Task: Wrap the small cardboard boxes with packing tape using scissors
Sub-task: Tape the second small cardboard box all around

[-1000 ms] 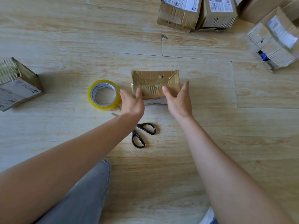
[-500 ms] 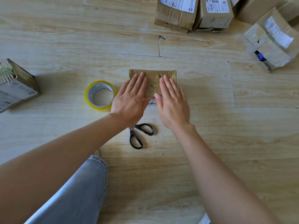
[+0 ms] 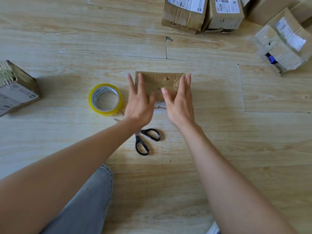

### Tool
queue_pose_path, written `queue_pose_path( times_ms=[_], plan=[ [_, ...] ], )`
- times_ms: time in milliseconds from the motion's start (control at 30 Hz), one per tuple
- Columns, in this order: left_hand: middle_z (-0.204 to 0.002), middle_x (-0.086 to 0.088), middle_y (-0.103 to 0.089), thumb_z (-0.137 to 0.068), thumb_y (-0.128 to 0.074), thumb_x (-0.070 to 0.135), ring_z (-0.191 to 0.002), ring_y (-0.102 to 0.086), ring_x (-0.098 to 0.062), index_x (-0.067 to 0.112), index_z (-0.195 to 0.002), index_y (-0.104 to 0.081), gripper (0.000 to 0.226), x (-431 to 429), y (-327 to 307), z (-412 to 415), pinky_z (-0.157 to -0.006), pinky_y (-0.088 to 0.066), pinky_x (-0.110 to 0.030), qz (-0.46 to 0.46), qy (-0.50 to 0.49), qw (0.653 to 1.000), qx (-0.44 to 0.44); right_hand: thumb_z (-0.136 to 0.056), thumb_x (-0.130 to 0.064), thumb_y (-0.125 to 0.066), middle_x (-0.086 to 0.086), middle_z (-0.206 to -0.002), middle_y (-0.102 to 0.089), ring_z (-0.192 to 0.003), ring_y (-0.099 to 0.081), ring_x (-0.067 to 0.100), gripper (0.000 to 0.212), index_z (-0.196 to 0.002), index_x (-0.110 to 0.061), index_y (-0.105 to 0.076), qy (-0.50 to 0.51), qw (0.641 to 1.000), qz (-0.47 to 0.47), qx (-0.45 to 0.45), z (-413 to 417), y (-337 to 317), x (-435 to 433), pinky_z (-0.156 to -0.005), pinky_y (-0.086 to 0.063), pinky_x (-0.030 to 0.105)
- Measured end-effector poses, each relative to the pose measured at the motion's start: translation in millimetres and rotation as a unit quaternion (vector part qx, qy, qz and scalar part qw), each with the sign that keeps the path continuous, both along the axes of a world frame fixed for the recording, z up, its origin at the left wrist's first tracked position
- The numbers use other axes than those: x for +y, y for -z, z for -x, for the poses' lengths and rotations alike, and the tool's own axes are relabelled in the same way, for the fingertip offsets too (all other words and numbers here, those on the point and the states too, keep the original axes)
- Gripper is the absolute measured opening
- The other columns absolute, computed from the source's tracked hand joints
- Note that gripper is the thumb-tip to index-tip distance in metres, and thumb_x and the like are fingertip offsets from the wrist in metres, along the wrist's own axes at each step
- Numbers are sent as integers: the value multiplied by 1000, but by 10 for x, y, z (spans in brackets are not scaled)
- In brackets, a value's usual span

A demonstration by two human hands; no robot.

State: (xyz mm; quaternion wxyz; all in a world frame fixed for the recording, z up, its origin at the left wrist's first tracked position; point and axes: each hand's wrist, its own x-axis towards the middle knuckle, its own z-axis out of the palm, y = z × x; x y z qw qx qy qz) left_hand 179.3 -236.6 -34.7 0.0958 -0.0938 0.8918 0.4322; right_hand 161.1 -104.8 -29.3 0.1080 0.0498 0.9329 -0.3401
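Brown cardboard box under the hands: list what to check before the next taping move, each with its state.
1. Flat brown cardboard box lies on the wooden floor: ok.
2. Left hand and right hand spread over it, fingers straight, holding nothing: ok.
3. Yellow roll of clear packing tape lies beside the left hand, untouched: ok.
4. Black-handled scissors lie free near the left wrist: ok.
5. Tape's loose end easy to find: cannot tell.

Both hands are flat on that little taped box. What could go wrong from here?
The small box looks wrinkled on top, with crumpled tape at its near edge; the left hand and right hand pressing flat might set those creases. The scissors lie right by the left wrist, so drawing back could bump them.
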Motion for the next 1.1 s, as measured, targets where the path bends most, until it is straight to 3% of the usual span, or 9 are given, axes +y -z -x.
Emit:
queue_pose_path(
  times_ms=[133, 300, 400, 533, 700, 800, 867, 933, 1100],
  plan=[
    [-161, 0, -9, -95, -53, 37, -142, -21, -10, 23, -153, 3, 82, 12, 22, 141, -103, -20, -17, -118, -111, 986, -30, -86, -66, -54, 3, -164, -2, -149, -12, 20, 103, -155, -18, 3, 71, 996, 40, -20, 152, -27, -39, -118, -24, 37],
    [-159, 3, -20, -103, -36, 30, -141, -30, -17, 28, -153, -2, 61, 19, 84, 161, -98, -25, -17, -107, -127, 986, -18, -71, -68, -71, 4, -159, -20, -143, -28, 23, 122, -155, -17, 2, 95, 995, 1, -18, 173, 12, -135, -103, -40, 37],
    [-156, 2, -28, -104, -28, 28, -135, -40, -19, 30, -153, -4, 54, 16, 86, 150, -93, -29, -18, -94, -138, 986, -20, -81, -55, -69, 0, -154, -33, -137, -39, 20, 98, -154, -20, -14, 144, 988, 50, -8, 177, 44, -123, -88, -39, 21],
    [-154, 8, -30, -105, -26, 26, -138, -32, -10, 29, -153, -16, 49, 36, 84, 200, -92, -22, -5, -171, -194, 965, -27, -98, -35, -55, -6, -104, -60, -101, -60, 20, 43, -135, -17, -45, 212, 973, 88, 20, 244, 90, -23, -60, -31, 15],
    [-148, 2, -43, -99, -48, 32, -135, -41, -15, 28, -150, -27, 55, 57, 57, 274, -111, -35, -35, -250, -249, 934, -60, -76, -52, -77, -2, -113, -63, -98, -61, 16, 73, -128, -14, -42, 206, 971, 117, -22, 270, 55, -85, -71, -49, 17],
    [-149, 3, -42, -104, -34, 31, -136, -38, -15, 25, -150, -30, 47, 58, 72, 279, -112, -33, -34, -244, -262, 932, -51, -88, -46, -66, -13, -86, -60, -82, -60, 12, 40, -112, -15, -56, 253, 958, 137, -14, 259, 85, -42, -52, -36, 5],
    [-149, 3, -40, -104, -31, 32, -137, -37, -15, 24, -149, -32, 46, 45, 99, 298, -113, -30, -32, -254, -270, 927, -60, -97, -42, -54, -16, -90, -62, -93, -62, 11, 31, -114, -18, -64, 279, 941, 188, -24, 249, 89, 9, -60, -38, 7],
    [-151, 4, -38, -103, -33, 37, -138, -34, -16, 26, -149, -32, 47, -3, 154, 314, -111, -27, -29, -299, -273, 910, -87, -101, -42, -46, -12, -119, -65, -111, -57, 8, 39, -129, -19, -60, 296, 917, 260, -58, 225, 76, 32, -81, -37, 7],
    [-153, 3, -34, -94, -34, 62, -140, -32, -19, 25, -150, -30, 67, -133, 243, 341, -117, -21, -43, -334, -233, 891, -200, -96, -62, -37, -3, -151, -42, -139, -36, 20, 61, -145, -25, -42, 292, 896, 291, -166, 213, 131, 89, -107, -28, 37]
  ],
)
